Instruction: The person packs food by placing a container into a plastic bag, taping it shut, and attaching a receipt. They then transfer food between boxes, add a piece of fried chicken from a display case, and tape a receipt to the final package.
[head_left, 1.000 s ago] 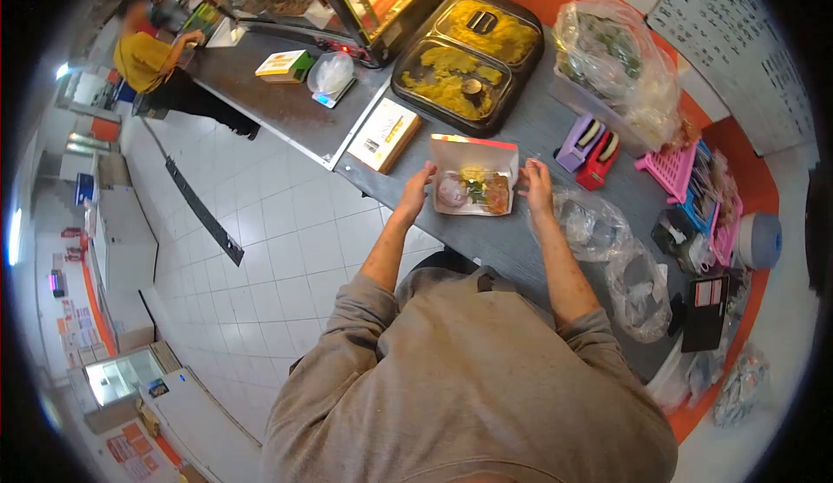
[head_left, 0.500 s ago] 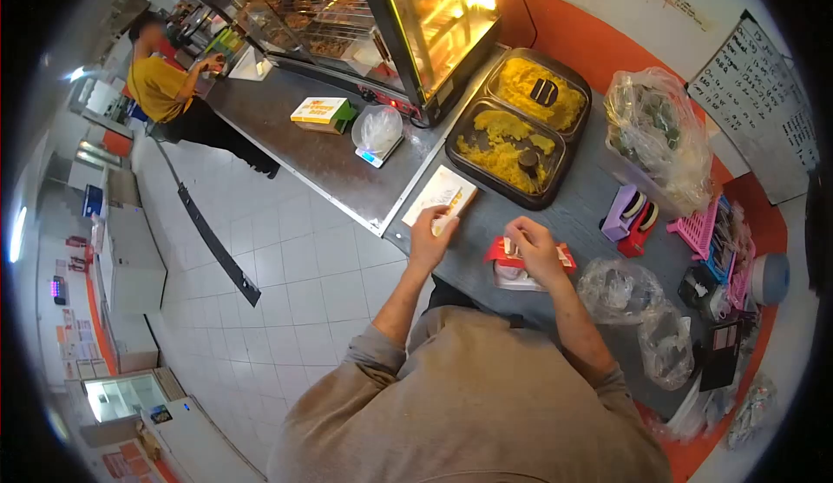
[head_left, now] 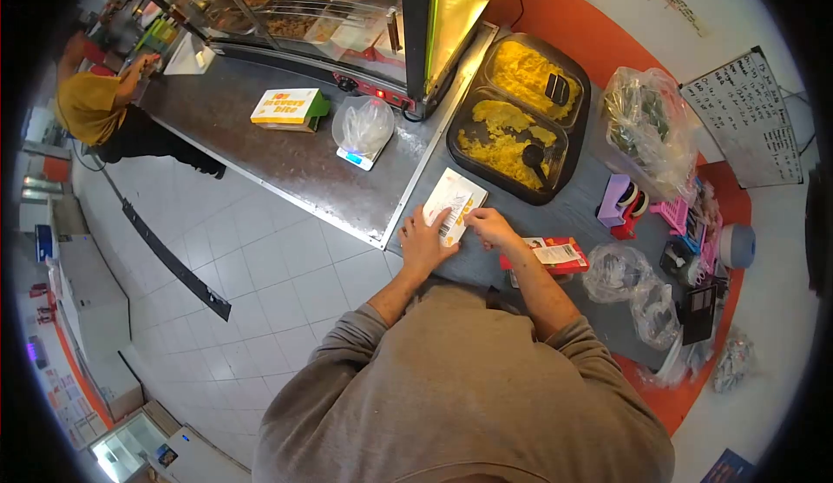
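Note:
A white takeaway box (head_left: 455, 198) with orange lettering and dark marks on its lid lies on the grey counter. My left hand (head_left: 421, 244) grips its near left side, fingers on the lid. Close to the box's right edge, my right hand (head_left: 493, 228) is closed in a pinch; whatever it may hold is too small to make out. Below my right forearm sits a red box (head_left: 568, 266) with a white printed strip on top, partly covered by the arm.
Ahead is a black two-part tray (head_left: 460, 160) of yellow food with utensils. A lit display cabinet (head_left: 416, 40), another takeaway box (head_left: 285, 106) and a scale (head_left: 356, 158) with a plastic bag stand left. Tape dispensers (head_left: 618, 201) are right. A person (head_left: 91, 101) works far left.
My right hand has left the red box and moved left to the white box. My left hand has shifted further onto the white box. The camera view has turned.

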The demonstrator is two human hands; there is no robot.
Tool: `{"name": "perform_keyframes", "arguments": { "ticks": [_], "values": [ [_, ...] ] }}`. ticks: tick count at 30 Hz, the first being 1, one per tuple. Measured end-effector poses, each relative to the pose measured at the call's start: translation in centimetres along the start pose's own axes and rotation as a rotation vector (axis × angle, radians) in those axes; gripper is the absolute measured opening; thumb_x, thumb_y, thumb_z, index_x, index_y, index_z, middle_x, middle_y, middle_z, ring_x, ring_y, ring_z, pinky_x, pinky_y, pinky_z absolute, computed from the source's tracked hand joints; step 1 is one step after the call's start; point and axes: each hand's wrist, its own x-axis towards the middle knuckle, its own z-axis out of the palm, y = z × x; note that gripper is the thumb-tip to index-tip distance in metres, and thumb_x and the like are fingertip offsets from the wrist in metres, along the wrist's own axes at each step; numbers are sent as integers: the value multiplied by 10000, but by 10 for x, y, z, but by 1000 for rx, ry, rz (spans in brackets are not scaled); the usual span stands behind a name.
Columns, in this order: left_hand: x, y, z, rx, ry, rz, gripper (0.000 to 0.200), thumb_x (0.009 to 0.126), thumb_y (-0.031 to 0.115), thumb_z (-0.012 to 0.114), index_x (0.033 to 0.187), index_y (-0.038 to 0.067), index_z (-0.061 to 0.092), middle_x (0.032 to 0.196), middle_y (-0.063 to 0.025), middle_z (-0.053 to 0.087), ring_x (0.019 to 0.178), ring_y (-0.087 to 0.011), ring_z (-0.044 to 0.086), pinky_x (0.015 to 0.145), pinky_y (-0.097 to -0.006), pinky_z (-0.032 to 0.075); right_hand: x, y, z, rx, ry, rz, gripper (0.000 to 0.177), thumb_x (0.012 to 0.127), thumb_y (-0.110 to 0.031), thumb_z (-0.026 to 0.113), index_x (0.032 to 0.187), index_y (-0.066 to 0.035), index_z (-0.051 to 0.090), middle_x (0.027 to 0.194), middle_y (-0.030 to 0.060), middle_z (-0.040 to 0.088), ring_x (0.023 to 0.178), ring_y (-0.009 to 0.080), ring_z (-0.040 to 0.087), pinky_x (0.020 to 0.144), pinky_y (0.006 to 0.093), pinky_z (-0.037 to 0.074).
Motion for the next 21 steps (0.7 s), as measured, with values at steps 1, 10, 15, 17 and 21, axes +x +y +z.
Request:
{"name": "perform_keyframes", "arguments": {
  "ticks": [1, 10, 15, 17, 21],
  "values": [
    [-1, -2, -1, -16, 6, 11, 813, 580, 436, 838, 1329, 383, 525, 1402, -138, 346, 1191, -373, 396, 954, -551, 354, 4, 3, 3, -24, 50, -47, 275, 936, -285, 572, 933, -30, 674, 579, 42, 517, 397, 135, 463, 350, 325, 349],
    [4, -20, -10, -36, -87, 110, 879, 528, 379, 870, 1336, 362, 523, 1410, -115, 353, 1185, -358, 398, 950, -540, 353, 32, 16, 15, -392, 109, -172, 331, 886, -313, 636, 1020, -15, 687, 743, 143, 676, 626, 231, 638, 590, 373, 508],
    [5, -22, -10, -71, -56, 99, 875, 521, 371, 875, 1325, 347, 531, 1401, -95, 358, 1161, -347, 408, 918, -555, 360, 30, -9, 23, -780, 357, -6, 399, 831, -330, 707, 1066, -8, 689, 839, 164, 715, 712, 255, 687, 691, 378, 539],
    [6, -20, -10, -82, -50, 101, 879, 519, 371, 875, 1327, 346, 528, 1399, -94, 361, 1158, -345, 411, 921, -549, 357, 40, -5, 8, -712, 235, 31, 384, 801, -343, 729, 971, 1, 713, 857, 154, 723, 774, 281, 704, 757, 385, 543],
    [7, -22, -10, -80, -48, 97, 918, 496, 377, 873, 1339, 341, 510, 1389, -92, 379, 1154, -344, 416, 926, -543, 347, 19, -14, -6, -728, 119, 104, 340, 793, -322, 731, 884, 5, 728, 852, 161, 723, 766, 256, 700, 740, 379, 541]
  ]
}}
